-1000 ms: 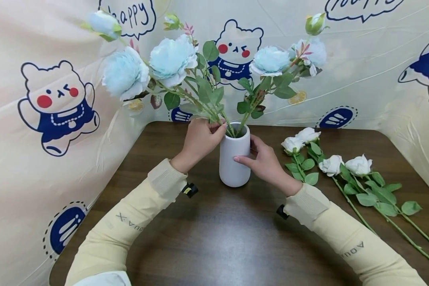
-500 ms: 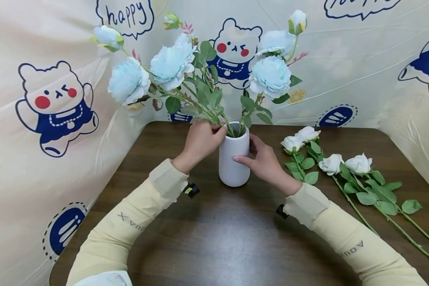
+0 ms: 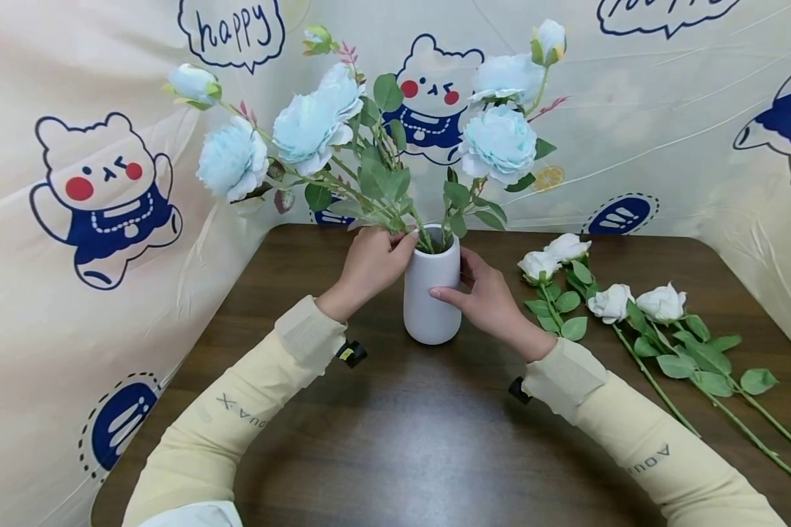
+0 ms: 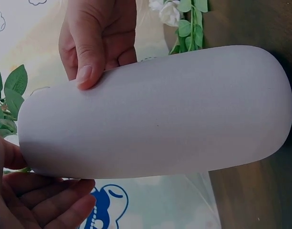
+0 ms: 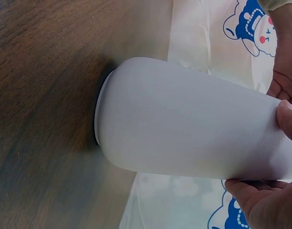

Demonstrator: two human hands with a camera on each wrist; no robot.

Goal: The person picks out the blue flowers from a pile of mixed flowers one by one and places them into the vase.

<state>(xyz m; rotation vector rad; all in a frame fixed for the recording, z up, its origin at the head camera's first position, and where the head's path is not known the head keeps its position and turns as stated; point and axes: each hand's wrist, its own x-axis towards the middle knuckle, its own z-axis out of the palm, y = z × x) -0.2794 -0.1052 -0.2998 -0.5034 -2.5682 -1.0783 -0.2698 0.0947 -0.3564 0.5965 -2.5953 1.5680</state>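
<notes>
A white vase (image 3: 431, 296) stands upright on the dark wooden table (image 3: 395, 439), with pale blue flowers (image 3: 316, 121) on leafy stems in it. My left hand (image 3: 376, 260) pinches the green stems (image 3: 405, 223) right at the vase's rim. My right hand (image 3: 483, 291) grips the vase's right side, thumb across the front. The left wrist view shows the vase (image 4: 155, 114) filling the frame, my right hand (image 4: 95, 38) above it and my left hand (image 4: 36, 202) below. In the right wrist view the vase (image 5: 188, 119) sits between my right hand (image 5: 262, 200) and my left hand (image 5: 284, 71).
Several white roses (image 3: 609, 300) with long green stems lie on the table to the right of the vase. A cream plastic sheet (image 3: 105, 190) printed with cartoon bears walls in the table at the back and both sides.
The right-hand blue flowers swung left and more upright in the vase. The left bunch shifted slightly. Both hands stayed where they were.
</notes>
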